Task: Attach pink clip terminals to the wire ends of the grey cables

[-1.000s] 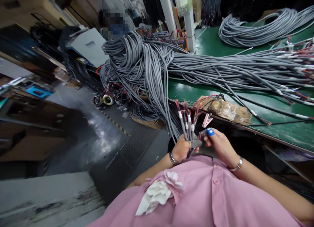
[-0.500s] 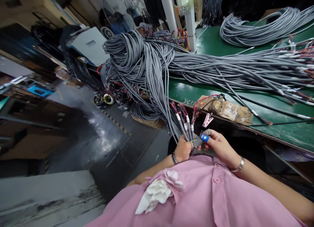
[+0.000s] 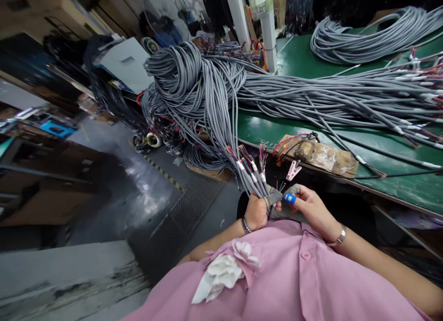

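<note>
Several grey cable ends (image 3: 260,184) with white bands and bare coloured wires stand up out of my left hand (image 3: 258,211), whose fingers are wrapped round them. Grey tape covers its thumb. My right hand (image 3: 311,210) is pinched close to the left thumb, with blue tape on its own thumb and grey tape on the index finger. Thin coloured wires (image 3: 281,187) stick up between the two hands; these look held at the fingertips. A pink clip (image 3: 293,170) is just above my right hand, at the table edge.
A green table (image 3: 301,64) carries a long bundle of grey cables (image 3: 311,94), a coil (image 3: 367,41) and a wooden block (image 3: 318,157). More cables (image 3: 221,108) hang over its left corner. A fan (image 3: 166,18) stands behind.
The cable ends in my left hand have tilted left and spread. Thin coloured wires now show between the hands. My right hand has barely moved.
</note>
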`<state>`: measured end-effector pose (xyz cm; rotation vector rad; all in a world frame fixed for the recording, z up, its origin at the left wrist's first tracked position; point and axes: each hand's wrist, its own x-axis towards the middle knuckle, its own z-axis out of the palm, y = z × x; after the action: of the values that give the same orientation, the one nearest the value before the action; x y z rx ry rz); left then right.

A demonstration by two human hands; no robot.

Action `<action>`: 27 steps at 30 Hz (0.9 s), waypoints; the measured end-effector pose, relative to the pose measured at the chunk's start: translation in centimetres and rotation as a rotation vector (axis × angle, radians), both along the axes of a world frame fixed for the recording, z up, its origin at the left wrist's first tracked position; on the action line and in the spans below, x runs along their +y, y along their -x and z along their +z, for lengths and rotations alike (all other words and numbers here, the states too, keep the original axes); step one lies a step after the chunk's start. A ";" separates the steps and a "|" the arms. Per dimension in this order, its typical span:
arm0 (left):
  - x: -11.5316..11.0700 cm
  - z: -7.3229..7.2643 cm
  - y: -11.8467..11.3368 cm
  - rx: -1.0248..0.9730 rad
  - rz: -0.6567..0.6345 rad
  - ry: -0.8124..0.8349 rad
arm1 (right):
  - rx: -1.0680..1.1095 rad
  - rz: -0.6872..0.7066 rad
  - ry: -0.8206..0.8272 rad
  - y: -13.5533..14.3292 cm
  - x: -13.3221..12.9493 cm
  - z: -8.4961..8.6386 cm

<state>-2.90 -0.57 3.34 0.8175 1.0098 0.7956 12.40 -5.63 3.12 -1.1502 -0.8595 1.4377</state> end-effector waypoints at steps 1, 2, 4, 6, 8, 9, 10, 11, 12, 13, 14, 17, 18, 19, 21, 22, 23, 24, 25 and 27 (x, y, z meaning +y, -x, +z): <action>0.0 0.1 0.0 -0.003 -0.004 -0.004 | 0.027 0.003 -0.004 -0.2 0.0 -0.2; 0.1 0.2 0.0 -0.008 -0.007 -0.013 | 0.068 -0.006 -0.006 -0.4 0.1 -0.4; 0.2 0.5 0.0 -0.022 -0.026 -0.036 | 0.172 -0.059 0.012 -0.9 0.4 -1.1; 0.2 0.9 -0.1 -0.033 -0.061 -0.055 | 0.259 -0.131 0.055 -1.5 0.7 -1.7; 0.3 1.1 -0.2 -0.027 -0.099 -0.064 | 0.320 -0.153 0.101 -1.9 1.1 -2.1; 0.3 1.1 -0.2 -0.020 -0.113 -0.065 | 0.347 -0.132 0.118 -2.0 1.1 -2.1; 0.3 1.1 -0.3 -0.011 -0.124 -0.065 | 0.370 -0.091 0.128 -2.1 1.1 -2.0; 0.3 1.0 -0.3 -0.002 -0.134 -0.062 | 0.388 -0.039 0.135 -2.1 1.1 -1.7; 0.3 0.8 -0.3 0.007 -0.142 -0.058 | 0.395 0.015 0.140 -2.1 1.0 -1.4; 0.2 0.6 -0.3 0.015 -0.148 -0.054 | 0.387 0.061 0.144 -2.0 0.9 -1.0; 0.2 0.4 -0.3 0.020 -0.154 -0.051 | 0.364 0.094 0.149 -1.9 0.9 -0.6; 0.1 -0.1 -0.2 0.024 -0.165 -0.059 | 0.247 0.080 0.153 -1.4 0.8 0.3; 0.0 -0.2 -0.2 0.024 -0.164 -0.062 | 0.206 0.054 0.146 -1.3 0.8 0.3; -0.1 -0.3 -0.2 0.027 -0.159 -0.060 | 0.170 0.026 0.135 -1.1 0.8 0.3; -0.2 -0.3 -0.2 0.042 -0.137 -0.053 | 0.118 -0.023 0.113 -0.8 0.7 -0.1; -0.3 -0.3 -0.2 0.047 -0.122 -0.055 | 0.102 -0.038 0.108 -0.7 0.7 -0.3; -0.3 -0.3 -0.2 0.049 -0.105 -0.062 | 0.090 -0.052 0.108 -0.6 0.6 -0.6; -0.4 -0.4 -0.2 0.047 -0.090 -0.074 | 0.082 -0.066 0.111 -0.6 0.5 -0.8; -0.4 -0.4 -0.2 0.045 -0.075 -0.089 | 0.075 -0.078 0.115 -0.5 0.5 -1.0; -0.5 -0.4 -0.2 0.050 -0.056 -0.113 | 0.063 -0.093 0.121 -0.4 0.4 -1.1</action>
<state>-2.68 -1.07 2.92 0.9634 0.9886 0.7926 12.83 -5.28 1.98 -1.2123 -0.6742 1.4573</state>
